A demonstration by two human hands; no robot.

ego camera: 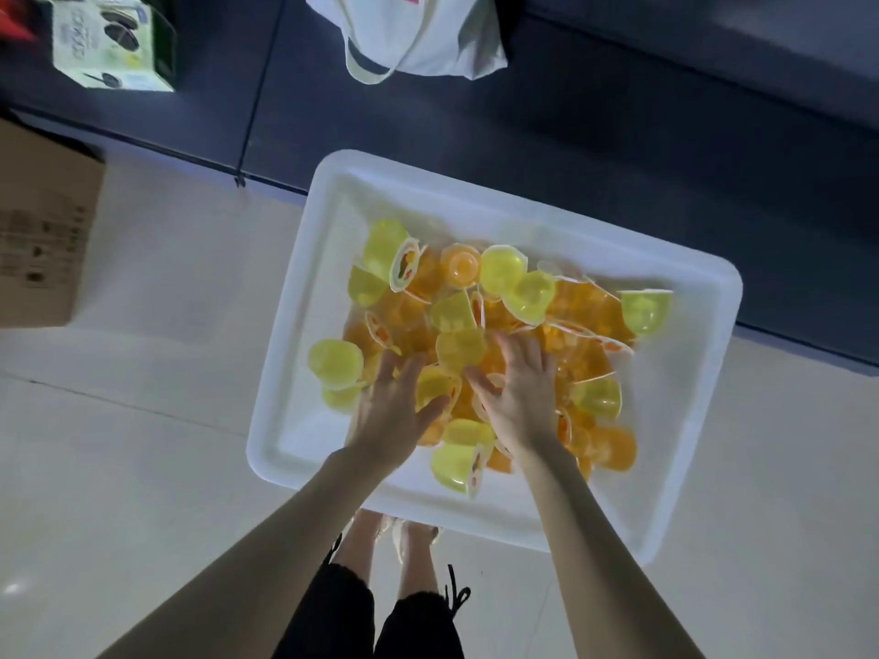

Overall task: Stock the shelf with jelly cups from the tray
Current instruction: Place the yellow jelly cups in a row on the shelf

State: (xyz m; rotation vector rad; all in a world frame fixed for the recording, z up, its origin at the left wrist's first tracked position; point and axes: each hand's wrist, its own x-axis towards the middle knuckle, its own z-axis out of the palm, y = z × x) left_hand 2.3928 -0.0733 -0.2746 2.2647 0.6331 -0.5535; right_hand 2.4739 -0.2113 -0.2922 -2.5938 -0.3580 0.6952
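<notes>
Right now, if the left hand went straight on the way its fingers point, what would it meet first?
The left hand would likely meet the orange jelly cups just past its fingertips, in the tray; depth is unclear.

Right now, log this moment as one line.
left hand: open on jelly cups | right hand: open on cups | tray: heaped | shelf: no cups

One tray (689,420), two hands (390,406) (521,401), dozens of jelly cups (504,271)
</notes>
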